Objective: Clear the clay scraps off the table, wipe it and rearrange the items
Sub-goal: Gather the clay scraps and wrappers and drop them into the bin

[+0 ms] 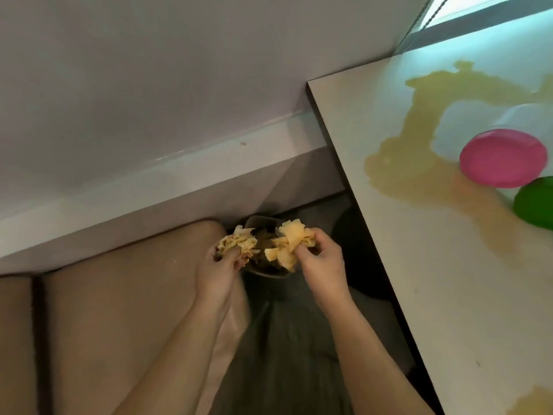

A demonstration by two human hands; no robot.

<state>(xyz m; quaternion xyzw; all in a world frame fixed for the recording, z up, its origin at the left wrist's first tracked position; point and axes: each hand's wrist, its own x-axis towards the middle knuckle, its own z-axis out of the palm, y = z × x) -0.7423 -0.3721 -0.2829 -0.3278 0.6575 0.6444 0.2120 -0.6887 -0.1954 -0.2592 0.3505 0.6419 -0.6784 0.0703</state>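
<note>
Both my hands are off the table, low over a small dark bin [260,272] on the floor. My left hand [223,265] grips a crumpled wad of yellow clay scraps [238,244]. My right hand [320,259] pinches a bunch of flat yellow clay strips [288,244] above the bin's opening. More yellow scraps show inside the bin. The white table [434,265] stands to the right, smeared with a wide yellowish stain [419,139].
A pink lid [502,158] and a green lid [535,203] sit on tubs at the table's right edge. Another yellow smear [532,402] lies at the table's near corner. A beige seat [104,310] is at left, with a white wall ledge behind.
</note>
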